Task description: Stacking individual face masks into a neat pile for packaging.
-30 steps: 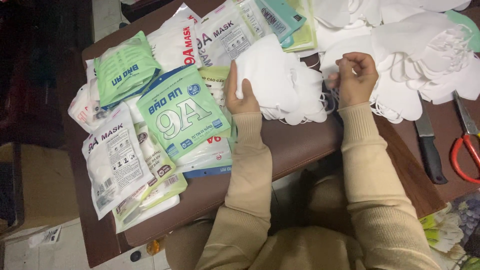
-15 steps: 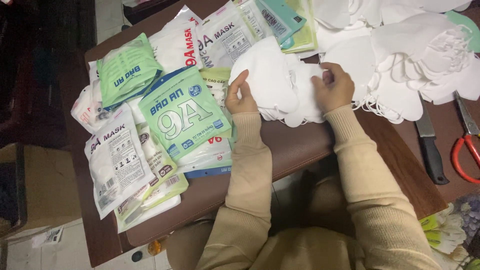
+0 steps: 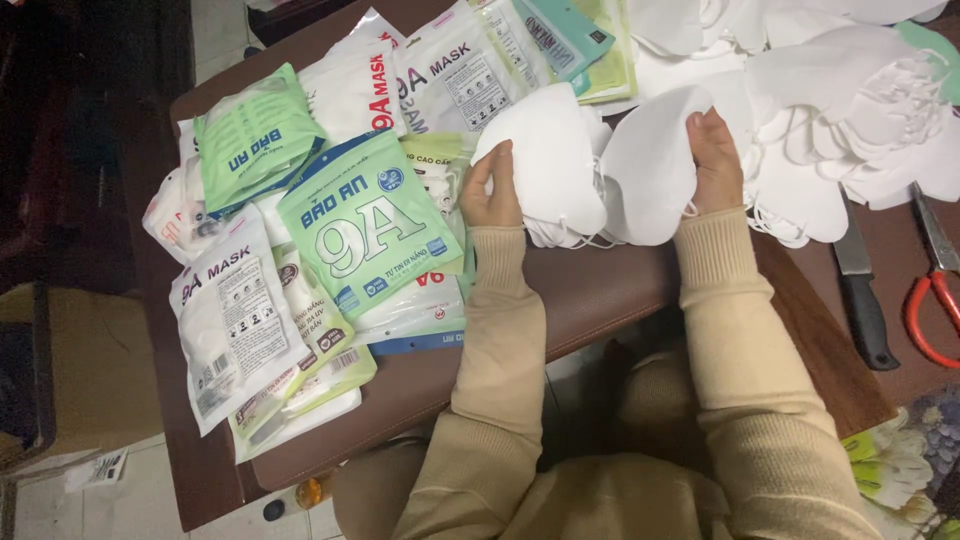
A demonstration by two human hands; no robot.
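Note:
My left hand [image 3: 492, 190] grips the near edge of a stack of white face masks [image 3: 548, 165] on the brown table [image 3: 600, 290]. My right hand [image 3: 715, 150] holds one white mask [image 3: 650, 165] lifted off the right side of that stack, its cup turned up. Both arms wear beige knit sleeves. A big heap of loose white masks [image 3: 840, 110] spreads behind and to the right of my right hand.
Sealed mask packets lie at the left: a green one [image 3: 368, 230], white ones [image 3: 235, 320] and more at the back [image 3: 450, 70]. A black-handled knife [image 3: 862, 300] and red-handled scissors [image 3: 935, 290] rest at the right. A cardboard box [image 3: 80, 360] stands on the floor at left.
My right hand has moved from the right of the stack to its top and lifted one mask away. The left hand stays on the stack's near edge.

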